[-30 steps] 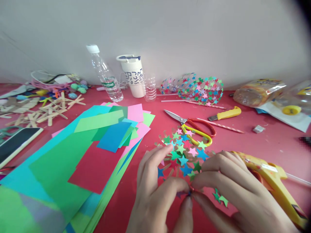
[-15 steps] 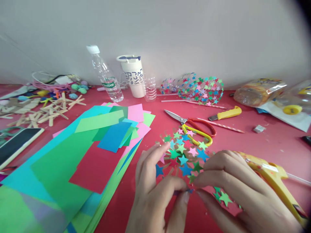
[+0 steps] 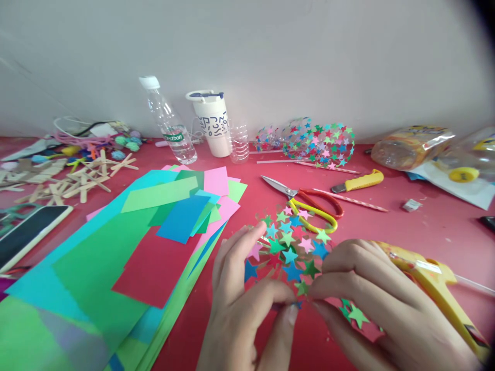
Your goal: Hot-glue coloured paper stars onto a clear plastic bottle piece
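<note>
My left hand (image 3: 240, 309) has thumb and forefinger pinched on a small blue paper star (image 3: 297, 305), mostly covered by the fingertips. My right hand (image 3: 386, 299) is curled close beside it, thumb and fingertips nearly together; whatever lies between them is too small to make out. Just beyond both hands is a see-through piece (image 3: 276, 247) covered in pink, green, blue and red paper stars. Under the right hand, more green stars (image 3: 359, 315) show. A yellow glue gun (image 3: 436, 288) lies at the right, partly behind that hand.
Scissors (image 3: 309, 203), a yellow utility knife (image 3: 358, 181) and striped straws (image 3: 348, 200) lie beyond the hands. Coloured paper (image 3: 100, 263) spreads at left, near a phone (image 3: 31, 234) and wooden sticks (image 3: 83, 180). A water bottle (image 3: 176, 136), cup (image 3: 214, 126) and star-covered clear shapes (image 3: 319, 141) stand behind.
Both hands keep almost the same pose; the left has shifted slightly left. The blue star shows a little differently at its fingertips. The view has moved slightly.
</note>
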The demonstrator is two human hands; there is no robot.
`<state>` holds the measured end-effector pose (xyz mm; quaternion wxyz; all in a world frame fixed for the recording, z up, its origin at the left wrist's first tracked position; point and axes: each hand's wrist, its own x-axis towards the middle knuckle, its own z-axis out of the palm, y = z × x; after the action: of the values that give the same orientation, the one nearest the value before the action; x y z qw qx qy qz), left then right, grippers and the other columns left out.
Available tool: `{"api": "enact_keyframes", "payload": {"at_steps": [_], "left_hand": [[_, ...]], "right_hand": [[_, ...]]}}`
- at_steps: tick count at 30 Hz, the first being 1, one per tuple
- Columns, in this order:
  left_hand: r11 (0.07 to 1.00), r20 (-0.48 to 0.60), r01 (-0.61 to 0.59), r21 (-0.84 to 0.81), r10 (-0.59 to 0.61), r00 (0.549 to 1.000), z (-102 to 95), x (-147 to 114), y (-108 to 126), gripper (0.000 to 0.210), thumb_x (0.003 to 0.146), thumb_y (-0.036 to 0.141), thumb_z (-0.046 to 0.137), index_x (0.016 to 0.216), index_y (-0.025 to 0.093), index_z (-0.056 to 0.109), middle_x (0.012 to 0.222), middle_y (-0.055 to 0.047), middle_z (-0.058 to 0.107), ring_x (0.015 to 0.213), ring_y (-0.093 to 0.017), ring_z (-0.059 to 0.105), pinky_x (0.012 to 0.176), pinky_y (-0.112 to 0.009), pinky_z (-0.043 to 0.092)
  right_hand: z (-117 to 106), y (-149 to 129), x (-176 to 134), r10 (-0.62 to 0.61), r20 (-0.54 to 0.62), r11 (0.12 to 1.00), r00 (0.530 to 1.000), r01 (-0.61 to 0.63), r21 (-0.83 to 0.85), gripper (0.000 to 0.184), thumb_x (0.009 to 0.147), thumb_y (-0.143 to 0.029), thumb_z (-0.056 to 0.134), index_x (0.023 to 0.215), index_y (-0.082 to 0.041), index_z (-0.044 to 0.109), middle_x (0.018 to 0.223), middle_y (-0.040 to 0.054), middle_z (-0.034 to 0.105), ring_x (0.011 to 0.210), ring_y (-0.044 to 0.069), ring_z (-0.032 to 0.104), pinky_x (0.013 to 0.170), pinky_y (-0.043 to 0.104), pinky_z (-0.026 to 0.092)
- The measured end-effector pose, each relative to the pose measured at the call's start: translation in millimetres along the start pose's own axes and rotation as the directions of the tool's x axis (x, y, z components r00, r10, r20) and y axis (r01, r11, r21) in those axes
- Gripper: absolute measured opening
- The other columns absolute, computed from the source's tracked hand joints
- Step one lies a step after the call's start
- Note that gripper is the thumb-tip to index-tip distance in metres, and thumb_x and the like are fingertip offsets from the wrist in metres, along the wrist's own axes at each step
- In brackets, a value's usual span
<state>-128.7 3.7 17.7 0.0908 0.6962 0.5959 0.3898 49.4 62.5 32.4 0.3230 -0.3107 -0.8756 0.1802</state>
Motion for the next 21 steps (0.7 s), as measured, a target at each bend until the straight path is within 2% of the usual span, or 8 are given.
{"api": "enact_keyframes", "payload": {"at_steps": [3,7,13,18,21], "left_hand": [[1.0,-0.022,-0.015,0.005,0.015,1.0,-2.2,2.8,-1.0,0.022,0.082,0.007,0.054,0.091,0.026,0.061,0.15,-0.004,0.034,0.135,-0.027,0.036,0.106,-0.049,0.037],[0.989,-0.046,-0.118,0.091,0.122,0.991,-5.4,3.9,-2.5,0.026,0.08,0.004,0.056,0.095,0.024,0.064,0.146,-0.01,0.038,0.135,-0.029,0.036,0.106,-0.05,0.036],[0.942,-0.032,-0.276,0.192,0.287,0.957,-9.7,6.5,-5.3,0.032,0.078,0.0,0.056,0.105,0.016,0.065,0.136,-0.014,0.05,0.127,-0.029,0.045,0.105,-0.05,0.039],[0.907,-0.048,-0.288,0.307,0.317,0.947,-14.9,7.6,-7.6,0.028,0.078,0.004,0.061,0.102,0.016,0.066,0.129,-0.014,0.057,0.124,-0.029,0.049,0.104,-0.052,0.038],[0.907,-0.045,-0.284,0.312,0.313,0.949,-17.2,7.2,-9.0,0.024,0.078,0.005,0.061,0.099,0.015,0.066,0.123,-0.013,0.061,0.118,-0.028,0.052,0.102,-0.049,0.04]], "right_hand": [[-1.6,0.6,0.6,-0.008,0.005,1.0,1.0,0.008,0.003,0.019,0.085,-0.007,0.053,0.089,-0.024,0.06,0.084,0.0035,0.06,0.078,0.017,0.056,0.066,0.031,0.045],[-2.7,0.8,1.2,-0.019,-0.016,1.0,1.0,0.019,0.014,0.017,0.084,-0.006,0.054,0.088,-0.022,0.06,0.085,0.0039,0.061,0.078,0.016,0.056,0.068,0.03,0.046],[-5.9,-0.1,2.4,-0.042,0.005,0.999,0.999,0.042,0.02,0.019,0.083,-0.005,0.054,0.09,-0.022,0.061,0.085,0.0032,0.062,0.076,0.016,0.055,0.066,0.03,0.046],[-12.8,-1.8,9.7,-0.099,-0.008,0.995,0.995,0.099,-0.003,0.02,0.08,-0.003,0.057,0.087,-0.02,0.063,0.082,0.0033,0.062,0.073,0.015,0.056,0.064,0.027,0.048],[-14.1,-3.8,13.7,-0.116,-0.038,0.993,0.993,0.116,-0.004,0.018,0.079,-0.003,0.056,0.085,-0.019,0.063,0.078,0.0032,0.062,0.07,0.014,0.055,0.062,0.026,0.048]]}}
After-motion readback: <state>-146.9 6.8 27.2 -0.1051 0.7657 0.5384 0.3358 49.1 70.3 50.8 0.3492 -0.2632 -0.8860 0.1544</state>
